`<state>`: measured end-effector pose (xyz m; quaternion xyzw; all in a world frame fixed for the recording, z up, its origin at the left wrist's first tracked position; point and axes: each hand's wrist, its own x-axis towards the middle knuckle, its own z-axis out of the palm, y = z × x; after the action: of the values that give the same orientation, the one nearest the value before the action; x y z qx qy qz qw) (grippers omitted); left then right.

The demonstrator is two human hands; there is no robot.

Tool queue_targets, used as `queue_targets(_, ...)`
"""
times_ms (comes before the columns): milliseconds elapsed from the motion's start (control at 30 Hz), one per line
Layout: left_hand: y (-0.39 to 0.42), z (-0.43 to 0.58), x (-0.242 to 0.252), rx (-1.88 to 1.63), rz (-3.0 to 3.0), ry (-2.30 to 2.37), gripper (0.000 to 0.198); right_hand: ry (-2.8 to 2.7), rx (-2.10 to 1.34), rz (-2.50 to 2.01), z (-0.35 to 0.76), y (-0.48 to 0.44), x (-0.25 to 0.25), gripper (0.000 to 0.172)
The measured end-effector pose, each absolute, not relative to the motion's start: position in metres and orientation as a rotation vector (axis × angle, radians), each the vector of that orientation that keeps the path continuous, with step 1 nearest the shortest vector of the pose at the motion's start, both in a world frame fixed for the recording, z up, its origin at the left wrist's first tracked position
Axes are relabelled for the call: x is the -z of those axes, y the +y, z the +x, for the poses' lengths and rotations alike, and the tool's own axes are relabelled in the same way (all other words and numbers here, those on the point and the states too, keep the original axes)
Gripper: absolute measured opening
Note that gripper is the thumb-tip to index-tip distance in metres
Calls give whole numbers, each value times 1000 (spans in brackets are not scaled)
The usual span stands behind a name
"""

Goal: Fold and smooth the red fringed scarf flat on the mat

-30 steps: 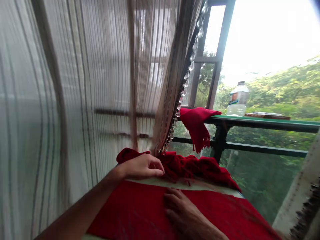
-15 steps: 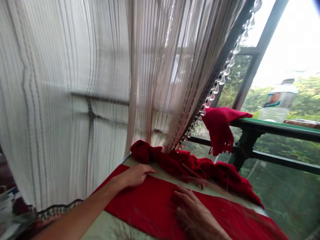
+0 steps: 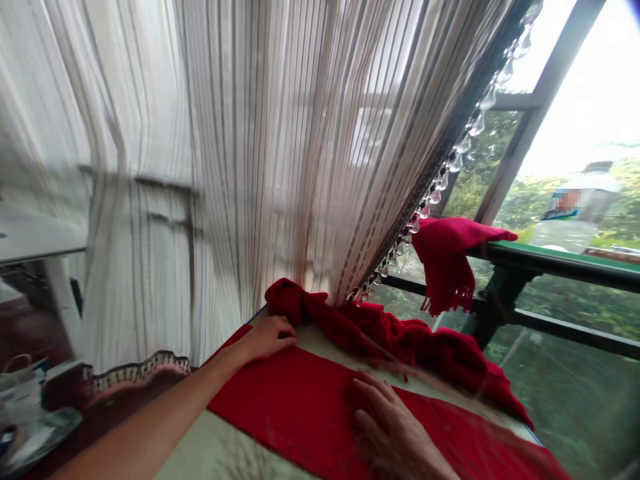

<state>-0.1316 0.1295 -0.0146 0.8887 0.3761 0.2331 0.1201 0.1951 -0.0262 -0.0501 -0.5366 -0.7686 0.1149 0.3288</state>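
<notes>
A long red cloth (image 3: 300, 400) lies flat across a pale green surface (image 3: 200, 443). My left hand (image 3: 270, 338) rests at the cloth's far left edge, its fingers curled; whether they pinch the fabric is hidden. Over the middle of the cloth, my right hand (image 3: 387, 420) lies palm down with its fingers spread, somewhat blurred. A crumpled red scarf (image 3: 370, 327) runs along the back of the surface, beyond both hands.
A striped sheer curtain (image 3: 280, 133) with a beaded edge hangs behind. At right, a green ledge (image 3: 540, 257) carries a fringed red scarf (image 3: 447, 260) and a clear bottle (image 3: 575, 207). A white table (image 3: 40, 233) stands at left.
The curtain has shifted and swung, exposing the white table at left. My left hand has moved slightly left and up along the cloth's edge. My right hand stays over the cloth's middle.
</notes>
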Motion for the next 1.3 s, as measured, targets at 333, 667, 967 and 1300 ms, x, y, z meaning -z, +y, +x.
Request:
queue_targets(333,124,-129,22,-759,2585,1151,28,-2257,-331,-1641,183,-35,28,65)
queue_targets(667,115,-123,15,-710,2686,1206,30,-2298,-311,-1641,178,-35,19,67)
queue_targets(967,96,-81,2,-526,2723,973,41,-2267,-320,-1498,149,-3,5,60)
queue_targets(1300,80,-87,22,-263,2653,986,84,-2344,-423,-1559,154,-14,21,69)
